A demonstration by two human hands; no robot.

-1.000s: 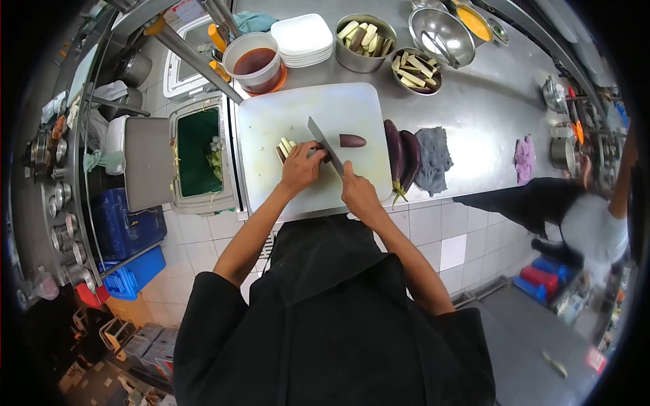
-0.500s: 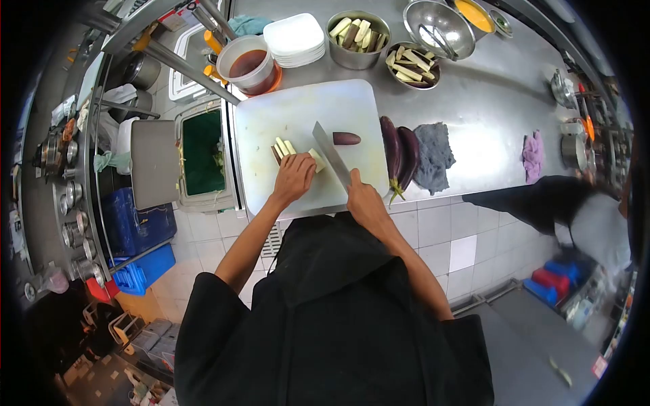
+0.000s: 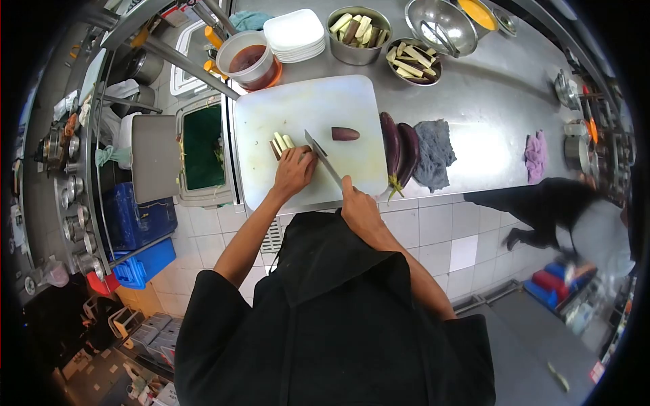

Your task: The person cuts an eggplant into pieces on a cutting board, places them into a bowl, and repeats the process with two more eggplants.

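My right hand (image 3: 360, 208) is wrapped round the handle of a kitchen knife (image 3: 323, 161), its blade slanting up and left across the white cutting board (image 3: 271, 196). The blade lies close beside the fingertips of my left hand (image 3: 296, 170). Those fingers are curled down on a piece of eggplant, mostly hidden beneath them. Just past the fingers lie pale cut eggplant sticks (image 3: 282, 141). A purple eggplant chunk (image 3: 345, 134) rests on the board, right of the blade. Whole eggplants (image 3: 408, 152) lie along the board's right edge.
Behind the board stand a tub of reddish liquid (image 3: 248, 59), stacked white trays (image 3: 294, 37), a pot (image 3: 359, 57) and a bowl (image 3: 414, 80) of cut eggplant. A grey cloth (image 3: 435, 155) lies right. An open green-lined bin (image 3: 203, 152) is left. Another person (image 3: 542, 210) is at right.
The knife has shifted left, with its blade now against the eggplant piece by my left fingertips. My left hand has barely moved. The person at right has moved a leg.
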